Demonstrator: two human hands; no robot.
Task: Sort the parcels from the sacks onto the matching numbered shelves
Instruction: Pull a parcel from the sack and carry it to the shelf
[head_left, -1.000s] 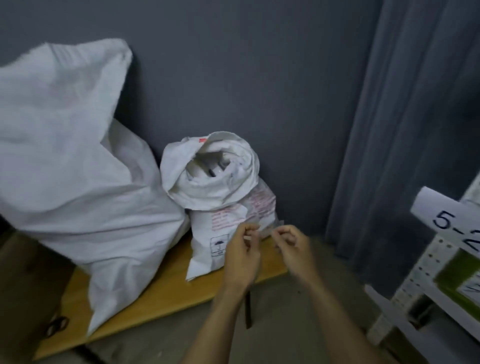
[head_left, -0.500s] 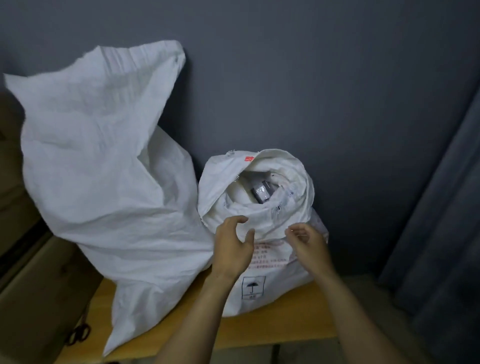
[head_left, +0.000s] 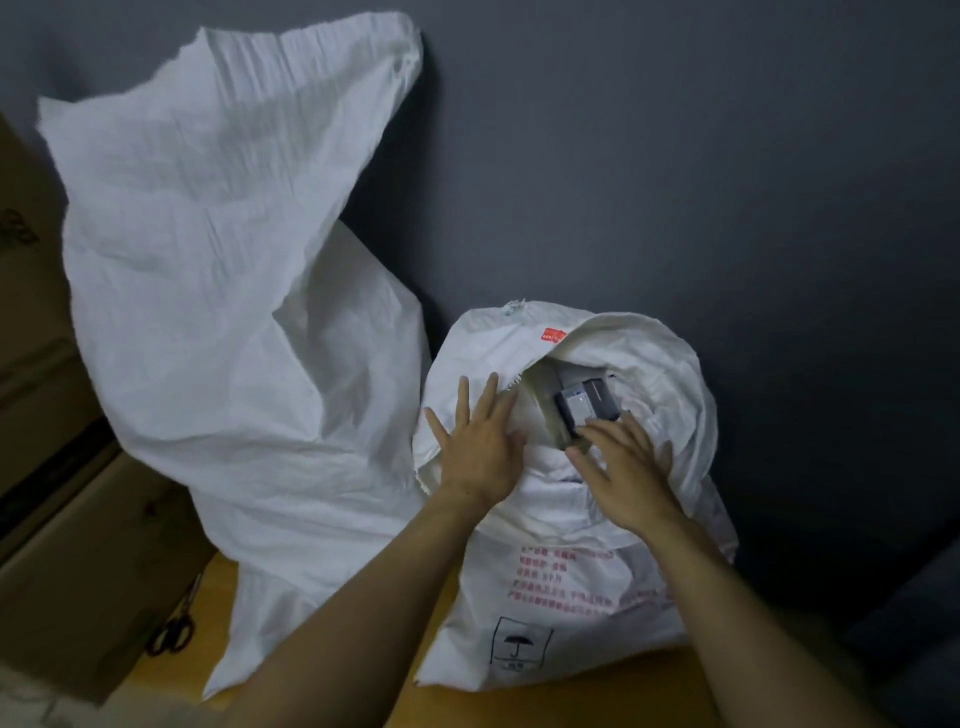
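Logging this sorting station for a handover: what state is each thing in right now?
small sack: upright on bench, mouth rolled open.
large sack: upright, top crumpled, mouth unseen.
grey parcel: inside small sack, not lifted.
left hand: open, flat on small sack's rim.
right hand: open, fingertips at grey parcel.
scissors: lying flat, blades shut.

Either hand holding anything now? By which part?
Nothing held: left hand rests flat on the rolled rim of the small white woven sack; right hand, fingers straight, reaches the grey boxy parcel in its mouth, no grip.
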